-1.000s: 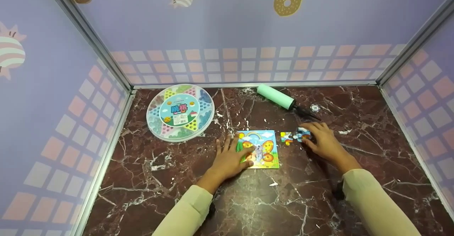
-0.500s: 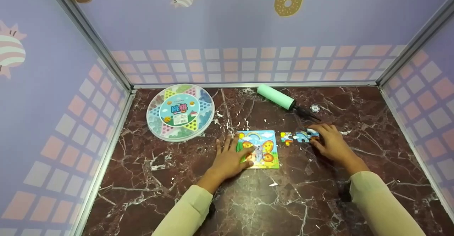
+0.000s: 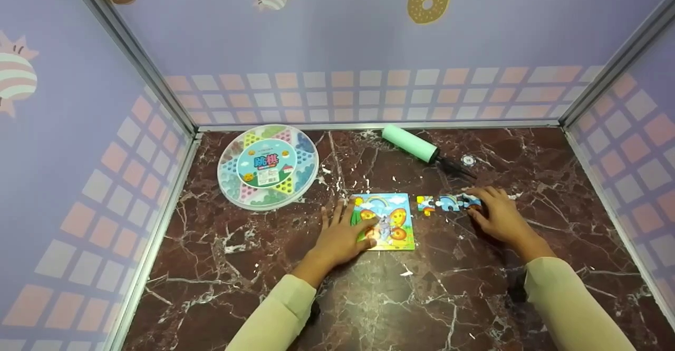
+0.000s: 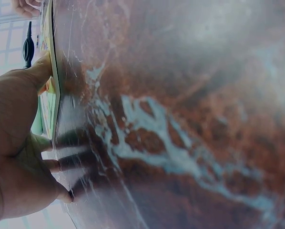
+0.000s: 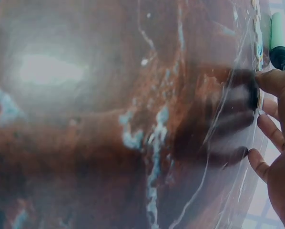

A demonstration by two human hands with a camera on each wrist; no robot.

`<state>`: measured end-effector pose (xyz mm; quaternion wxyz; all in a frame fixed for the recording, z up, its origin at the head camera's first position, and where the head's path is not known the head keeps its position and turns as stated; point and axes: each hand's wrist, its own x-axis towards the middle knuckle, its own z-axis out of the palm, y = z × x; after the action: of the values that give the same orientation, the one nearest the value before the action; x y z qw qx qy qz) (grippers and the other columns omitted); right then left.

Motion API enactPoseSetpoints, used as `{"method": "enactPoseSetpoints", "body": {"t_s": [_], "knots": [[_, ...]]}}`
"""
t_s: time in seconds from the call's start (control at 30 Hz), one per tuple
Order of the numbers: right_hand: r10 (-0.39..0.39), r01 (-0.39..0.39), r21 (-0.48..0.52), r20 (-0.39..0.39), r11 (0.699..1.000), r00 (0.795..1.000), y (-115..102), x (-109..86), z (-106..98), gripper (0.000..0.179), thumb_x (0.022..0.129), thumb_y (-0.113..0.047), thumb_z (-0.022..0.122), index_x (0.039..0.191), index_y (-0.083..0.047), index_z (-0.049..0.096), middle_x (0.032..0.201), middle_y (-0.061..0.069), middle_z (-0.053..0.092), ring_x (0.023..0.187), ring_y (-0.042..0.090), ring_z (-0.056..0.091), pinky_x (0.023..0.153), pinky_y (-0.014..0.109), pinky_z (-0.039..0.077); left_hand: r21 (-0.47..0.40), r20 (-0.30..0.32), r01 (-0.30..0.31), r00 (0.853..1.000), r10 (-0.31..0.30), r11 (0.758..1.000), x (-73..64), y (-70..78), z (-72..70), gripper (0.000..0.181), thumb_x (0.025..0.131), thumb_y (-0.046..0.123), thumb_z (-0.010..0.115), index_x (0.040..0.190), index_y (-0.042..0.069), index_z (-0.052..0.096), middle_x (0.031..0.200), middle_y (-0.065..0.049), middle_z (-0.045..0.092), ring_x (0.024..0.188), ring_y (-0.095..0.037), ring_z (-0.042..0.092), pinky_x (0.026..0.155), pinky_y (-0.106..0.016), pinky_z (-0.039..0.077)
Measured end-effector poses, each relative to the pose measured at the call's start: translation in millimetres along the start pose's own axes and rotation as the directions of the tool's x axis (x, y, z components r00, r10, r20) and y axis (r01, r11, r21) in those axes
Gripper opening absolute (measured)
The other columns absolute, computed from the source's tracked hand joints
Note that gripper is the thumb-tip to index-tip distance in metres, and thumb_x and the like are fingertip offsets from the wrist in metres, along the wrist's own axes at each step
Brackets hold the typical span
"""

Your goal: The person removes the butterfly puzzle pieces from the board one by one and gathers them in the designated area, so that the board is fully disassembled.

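Observation:
A square jigsaw puzzle [image 3: 398,203] with a butterfly, mouse and rainbow picture lies flat on the dark marbled table. Spread over its left side is my left hand [image 3: 337,239], thumb and index finger resting on the picture, other fingertips on the table. In the left wrist view, the left thumb [image 4: 42,69] lies over the board's edge. To the right of the board, loose jigsaw pieces form a row: one with yellow [image 3: 425,203], one with a rainbow [image 3: 450,203] and a blue one [image 3: 471,201]. My right hand [image 3: 498,216] pinches the blue piece at the table; its fingers partly cover it.
A round Chinese checkers box [image 3: 268,167] lies at the back left. Behind the pieces sits a mint-green hand pump [image 3: 410,143] with a black nozzle. A small round chip [image 3: 468,160] is near it. Patterned walls [image 3: 343,35] enclose the table on three sides.
My right hand has moved a little to the right with the blue piece, and the rainbow piece has come into clear view beside it. The left hand has stayed on the board.

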<state>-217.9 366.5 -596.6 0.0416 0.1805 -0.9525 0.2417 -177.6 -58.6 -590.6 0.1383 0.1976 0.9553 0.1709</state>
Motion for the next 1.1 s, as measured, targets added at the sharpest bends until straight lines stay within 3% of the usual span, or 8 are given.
{"method": "enactPoseSetpoints", "body": {"t_s": [0.4, 1.1], "knots": [[-0.012, 0.013, -0.041, 0.026, 0.999, 1.0, 2.9, -0.9, -2.4, 0.037, 0.103, -0.01, 0.077, 0.138, -0.002, 0.071, 0.145, 0.024, 0.067, 0.129, 0.052, 0.06, 0.095, 0.087, 0.047, 0.012, -0.01, -0.002, 1.0, 0.003, 1.0, 1.2, -1.5, 1.4, 0.063, 0.107, 0.067, 0.055, 0.166, 0.046, 0.048, 0.187, -0.021, 0.007, 0.172, -0.051, 0.003, 0.132, -0.082, 0.0], [-0.096, 0.093, -0.06, -0.051, 0.994, 0.994, 5.2, -1.6, 1.2, 0.027, 0.098, -0.006, 0.082, 0.124, -0.001, 0.08, 0.139, 0.019, 0.072, 0.118, 0.047, 0.065, 0.089, 0.077, 0.056, -0.013, -0.023, -0.016, 1.0, 0.016, 1.0, -0.6, -0.8, -0.5, 0.062, 0.108, 0.065, 0.057, 0.165, 0.044, 0.05, 0.186, -0.021, 0.009, 0.172, -0.051, 0.004, 0.132, -0.083, 0.0]]}}
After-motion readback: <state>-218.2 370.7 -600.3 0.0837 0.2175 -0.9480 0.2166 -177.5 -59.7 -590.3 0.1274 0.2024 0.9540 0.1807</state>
